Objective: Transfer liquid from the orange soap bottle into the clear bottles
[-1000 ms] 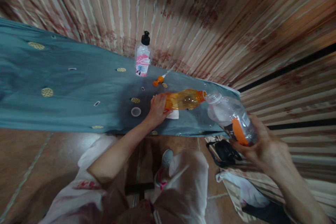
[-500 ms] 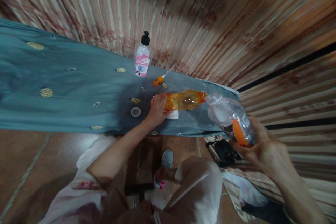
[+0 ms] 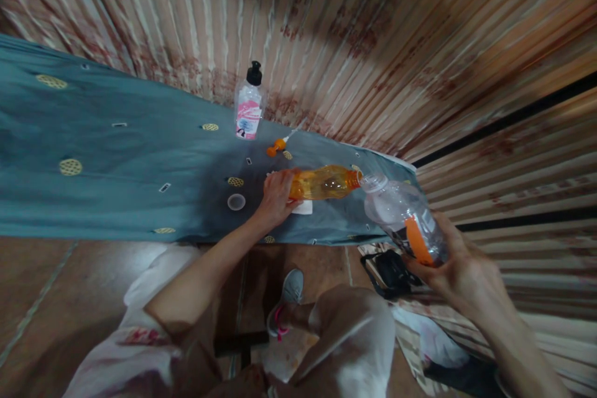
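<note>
So in the head view, the left hand point(image 3: 276, 194) is wrapped around the base of an orange see-through plastic bottle point(image 3: 324, 182), which lies tipped on its side over the bench with the teal patterned cloth point(image 3: 116, 161). The right hand point(image 3: 459, 270) grips a clear plastic bottle with an orange label point(image 3: 402, 217), tilted so its open mouth meets the orange one's neck, right at the bench's right end. A white scrap of paper point(image 3: 302, 207) sits under the orange bottle. Nearby there's a clear round lid point(image 3: 236, 201), a small orange nozzle cap point(image 3: 276, 147), and a pump bottle with a pink label point(image 3: 249, 107) upright near the corrugated metal wall point(image 3: 373, 43).
</note>
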`<action>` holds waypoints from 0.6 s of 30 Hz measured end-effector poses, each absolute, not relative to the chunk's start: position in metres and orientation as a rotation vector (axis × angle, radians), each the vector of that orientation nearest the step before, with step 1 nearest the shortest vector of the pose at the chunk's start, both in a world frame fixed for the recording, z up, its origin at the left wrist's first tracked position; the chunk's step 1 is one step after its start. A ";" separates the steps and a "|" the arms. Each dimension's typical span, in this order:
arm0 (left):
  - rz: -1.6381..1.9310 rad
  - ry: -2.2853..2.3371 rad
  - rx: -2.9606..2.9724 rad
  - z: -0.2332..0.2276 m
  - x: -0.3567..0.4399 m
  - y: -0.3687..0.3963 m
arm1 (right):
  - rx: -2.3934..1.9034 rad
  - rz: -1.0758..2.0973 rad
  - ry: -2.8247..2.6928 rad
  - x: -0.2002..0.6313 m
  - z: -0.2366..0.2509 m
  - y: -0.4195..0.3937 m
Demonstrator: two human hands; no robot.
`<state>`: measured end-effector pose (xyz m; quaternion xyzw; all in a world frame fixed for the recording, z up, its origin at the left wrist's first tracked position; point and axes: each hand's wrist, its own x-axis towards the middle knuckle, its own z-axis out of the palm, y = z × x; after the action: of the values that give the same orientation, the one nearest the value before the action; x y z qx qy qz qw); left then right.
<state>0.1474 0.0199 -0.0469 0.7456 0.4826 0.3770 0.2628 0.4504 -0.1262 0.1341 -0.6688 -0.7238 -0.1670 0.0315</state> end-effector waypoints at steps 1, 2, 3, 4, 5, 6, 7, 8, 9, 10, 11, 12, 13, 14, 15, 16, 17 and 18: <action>1.023 1.308 2.018 -0.047 0.147 0.020 | -2.058 -0.514 -2.228 0.450 0.134 -0.126; 1.027 1.311 2.019 -0.047 0.148 0.020 | -2.057 -0.512 -2.229 0.450 0.134 -0.126; 1.033 1.314 2.019 -0.048 0.148 0.020 | -2.058 -0.510 -2.230 0.450 0.135 -0.126; 1.040 1.317 2.020 -0.048 0.148 0.020 | -2.060 -0.510 -2.231 0.450 0.135 -0.126; 1.044 1.321 2.019 -0.048 0.148 0.020 | -2.062 -0.510 -2.232 0.450 0.135 -0.125; 1.046 1.327 2.018 -0.048 0.149 0.019 | -2.067 -0.511 -2.233 0.449 0.135 -0.125; 1.046 1.332 2.016 -0.048 0.149 0.019 | -2.072 -0.513 -2.231 0.449 0.136 -0.125; 1.044 1.336 2.014 -0.048 0.149 0.019 | -2.074 -0.514 -2.229 0.449 0.136 -0.125; 1.042 1.337 2.012 -0.048 0.150 0.019 | -2.074 -0.515 -2.227 0.449 0.136 -0.125; 1.042 1.337 2.011 -0.048 0.150 0.019 | -2.077 -0.511 -2.226 0.449 0.136 -0.125; 1.043 1.334 2.012 -0.048 0.150 0.019 | -2.081 -0.505 -2.225 0.449 0.136 -0.125; 1.047 1.332 2.013 -0.048 0.150 0.019 | -2.084 -0.497 -2.225 0.449 0.136 -0.125; 1.052 1.332 2.015 -0.048 0.150 0.019 | -2.087 -0.490 -2.224 0.449 0.136 -0.125; 1.054 1.333 2.017 -0.048 0.150 0.019 | -2.089 -0.483 -2.225 0.449 0.136 -0.125; 1.053 1.335 2.021 -0.049 0.150 0.020 | -2.090 -0.480 -2.225 0.449 0.136 -0.125; 1.049 1.336 2.026 -0.049 0.150 0.020 | -2.092 -0.477 -2.228 0.449 0.137 -0.126; 1.043 1.336 2.031 -0.049 0.150 0.020 | -2.092 -0.478 -2.230 0.448 0.137 -0.126; 1.039 1.334 2.036 -0.049 0.150 0.021 | -2.093 -0.480 -2.231 0.448 0.137 -0.126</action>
<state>0.1499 0.0207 -0.0493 0.7458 0.4888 0.3807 0.2449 0.4483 -0.1258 0.1373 -0.6757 -0.7204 -0.1549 0.0227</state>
